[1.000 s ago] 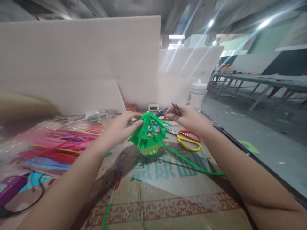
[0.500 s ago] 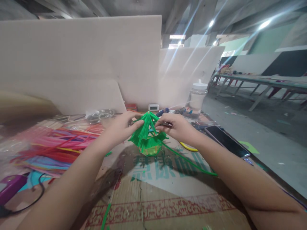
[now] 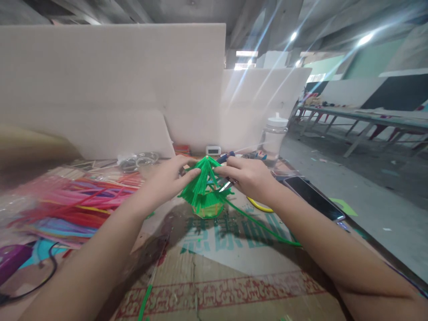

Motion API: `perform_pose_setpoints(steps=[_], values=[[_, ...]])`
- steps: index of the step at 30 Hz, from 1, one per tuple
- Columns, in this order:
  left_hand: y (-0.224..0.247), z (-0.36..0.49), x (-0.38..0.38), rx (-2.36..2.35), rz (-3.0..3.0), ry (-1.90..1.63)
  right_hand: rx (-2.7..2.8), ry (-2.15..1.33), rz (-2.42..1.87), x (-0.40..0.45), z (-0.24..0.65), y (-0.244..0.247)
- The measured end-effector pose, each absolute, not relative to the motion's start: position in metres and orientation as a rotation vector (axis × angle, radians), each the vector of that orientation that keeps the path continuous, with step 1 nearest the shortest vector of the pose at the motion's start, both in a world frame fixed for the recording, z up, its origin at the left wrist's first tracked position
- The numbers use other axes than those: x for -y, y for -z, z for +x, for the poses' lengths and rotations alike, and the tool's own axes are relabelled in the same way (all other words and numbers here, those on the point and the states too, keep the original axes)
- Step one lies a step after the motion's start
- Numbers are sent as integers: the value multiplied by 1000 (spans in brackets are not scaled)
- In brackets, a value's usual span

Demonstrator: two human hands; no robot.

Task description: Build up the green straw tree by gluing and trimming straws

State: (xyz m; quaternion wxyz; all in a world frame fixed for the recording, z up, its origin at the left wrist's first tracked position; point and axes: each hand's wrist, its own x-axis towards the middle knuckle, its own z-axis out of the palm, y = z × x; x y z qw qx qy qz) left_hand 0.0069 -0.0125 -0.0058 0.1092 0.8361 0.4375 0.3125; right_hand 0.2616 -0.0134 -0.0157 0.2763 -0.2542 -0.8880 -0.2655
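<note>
A green cone-shaped model [image 3: 197, 189] made of pipe-cleaner strips stands upright at the middle, with a lighter green base under its fringe. My left hand [image 3: 179, 176] grips its left side between thumb and fingers. On the other side, my right hand [image 3: 245, 174] is closed around scissors [image 3: 226, 187], whose metal blades point down and left at the model's right edge. Its fingertips are by the upper right slope of the cone. A long green strip [image 3: 261, 225] runs from the model's right side toward my right forearm.
Colourful pipe cleaners [image 3: 90, 200] lie at left, near a purple tool [image 3: 15, 261] with a black cord. A phone [image 3: 314, 198], a yellow ring [image 3: 259, 205] and a clear bottle [image 3: 274, 138] are at right. Behind stand a small white clock [image 3: 213, 150] and pale boards [image 3: 113, 89].
The scissors in my right hand have turned, so their blades now show pointing down-left. My right fingers have shifted slightly left. My left hand keeps its hold on the model.
</note>
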Motion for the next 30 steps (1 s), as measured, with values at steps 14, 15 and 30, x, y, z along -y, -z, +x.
perform_pose_setpoints(steps=[14, 15, 30], values=[[6, 11, 13, -1258, 2496, -927, 2270, 559, -706, 16, 256, 15], [6, 11, 14, -1258, 2496, -927, 2236, 426, -704, 17, 255, 15], [14, 7, 4, -1145, 2495, -1008, 2377, 169, -852, 26, 268, -12]])
